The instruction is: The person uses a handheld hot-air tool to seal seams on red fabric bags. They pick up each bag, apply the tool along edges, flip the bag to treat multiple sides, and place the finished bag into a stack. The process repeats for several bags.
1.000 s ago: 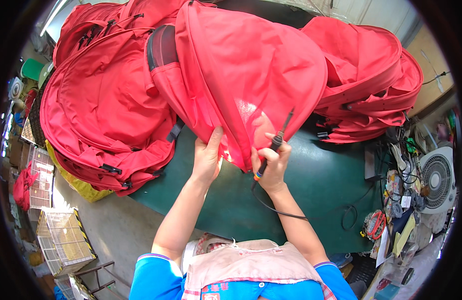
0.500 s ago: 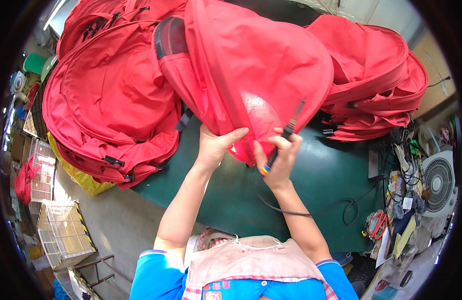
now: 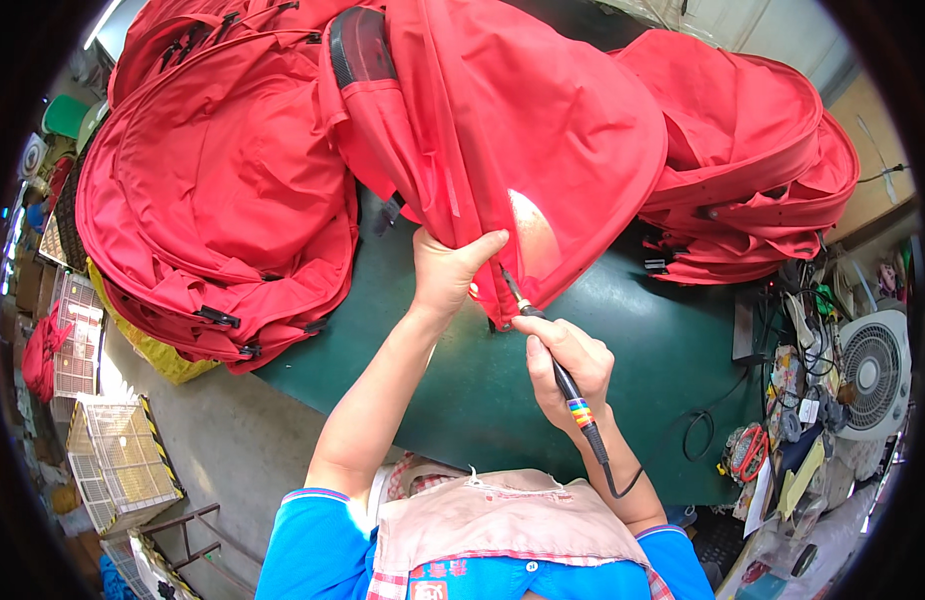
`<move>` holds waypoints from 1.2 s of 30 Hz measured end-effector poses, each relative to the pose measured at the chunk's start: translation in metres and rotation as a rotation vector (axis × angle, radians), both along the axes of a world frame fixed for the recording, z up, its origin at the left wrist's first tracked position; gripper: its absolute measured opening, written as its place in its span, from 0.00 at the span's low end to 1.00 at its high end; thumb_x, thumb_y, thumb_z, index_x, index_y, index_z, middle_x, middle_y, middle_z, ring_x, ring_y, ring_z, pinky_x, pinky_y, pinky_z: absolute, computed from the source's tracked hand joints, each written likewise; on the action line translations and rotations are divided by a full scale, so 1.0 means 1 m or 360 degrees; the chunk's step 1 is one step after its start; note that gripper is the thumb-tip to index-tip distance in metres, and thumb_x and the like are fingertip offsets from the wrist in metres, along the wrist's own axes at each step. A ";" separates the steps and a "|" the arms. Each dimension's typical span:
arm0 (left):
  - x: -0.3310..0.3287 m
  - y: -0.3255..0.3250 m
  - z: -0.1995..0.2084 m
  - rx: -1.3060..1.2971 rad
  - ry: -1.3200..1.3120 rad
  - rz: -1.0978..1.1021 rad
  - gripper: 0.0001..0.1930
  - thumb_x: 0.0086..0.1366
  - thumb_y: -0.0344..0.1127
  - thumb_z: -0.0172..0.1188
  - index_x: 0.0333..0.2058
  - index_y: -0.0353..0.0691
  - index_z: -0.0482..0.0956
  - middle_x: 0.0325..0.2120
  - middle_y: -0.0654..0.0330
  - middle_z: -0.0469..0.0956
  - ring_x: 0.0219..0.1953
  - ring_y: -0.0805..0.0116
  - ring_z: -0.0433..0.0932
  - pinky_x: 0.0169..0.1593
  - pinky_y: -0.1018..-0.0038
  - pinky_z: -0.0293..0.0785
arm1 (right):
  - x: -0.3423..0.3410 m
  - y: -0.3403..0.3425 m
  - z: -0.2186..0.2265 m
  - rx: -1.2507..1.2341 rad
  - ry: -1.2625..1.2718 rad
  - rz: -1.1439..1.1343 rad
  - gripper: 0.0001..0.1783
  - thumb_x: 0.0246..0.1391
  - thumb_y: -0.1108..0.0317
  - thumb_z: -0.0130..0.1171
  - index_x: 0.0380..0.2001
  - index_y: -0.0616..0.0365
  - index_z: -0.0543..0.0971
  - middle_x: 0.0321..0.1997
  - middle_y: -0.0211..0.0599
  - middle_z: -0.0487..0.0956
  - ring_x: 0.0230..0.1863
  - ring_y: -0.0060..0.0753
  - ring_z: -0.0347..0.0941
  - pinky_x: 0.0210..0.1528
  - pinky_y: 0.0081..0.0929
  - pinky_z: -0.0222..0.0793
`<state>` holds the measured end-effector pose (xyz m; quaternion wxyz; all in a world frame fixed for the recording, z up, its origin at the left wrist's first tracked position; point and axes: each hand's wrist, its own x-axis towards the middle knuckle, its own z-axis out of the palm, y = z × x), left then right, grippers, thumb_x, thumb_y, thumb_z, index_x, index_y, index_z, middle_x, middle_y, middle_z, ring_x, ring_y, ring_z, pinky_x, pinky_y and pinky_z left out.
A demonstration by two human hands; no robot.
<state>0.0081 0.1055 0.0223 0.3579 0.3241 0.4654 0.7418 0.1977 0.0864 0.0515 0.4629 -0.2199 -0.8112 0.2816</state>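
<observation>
Holding one red fabric piece [image 3: 572, 130] at 12 to 1 o'clock, over the green bench [image 3: 592, 400]. Likely handling light and soft, folding readily, slipping little, and possibly scorching under a hot point; best gripping by the thicker seam near its lower tip. Pinching the cloth there with the fingers of the left hand [image 3: 446, 275], thumb uppermost, hiding the others beneath. Gripping a corded, pen-shaped tool [image 3: 564, 383] in the curled fingers of the right hand [image 3: 580, 358], aiming its metal tip toward 11 o'clock at the seam, not clearly showing contact. Counting also one red stack [image 3: 222, 190] at 10 o'clock, another stack [image 3: 732, 120] at 2. Among containers: listing one wire crate [image 3: 122, 465] at 8 o'clock on the floor [image 3: 227, 435], leaving contents unclear; one white wire basket [image 3: 79, 345] towards 9 o'clock, showing a red bundle [image 3: 45, 360] inside or alongside, not telling which.
</observation>
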 end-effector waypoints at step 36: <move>0.031 0.003 -0.006 0.0099 0.0742 -0.0728 0.43 0.64 0.55 0.68 0.70 0.43 0.58 0.69 0.51 0.62 0.69 0.53 0.63 0.71 0.52 0.60 | -0.056 0.157 0.250 0.0889 0.0872 -0.0478 0.26 0.53 0.82 0.67 0.52 0.55 0.70 0.48 0.34 0.77 0.39 0.21 0.71 0.39 0.16 0.67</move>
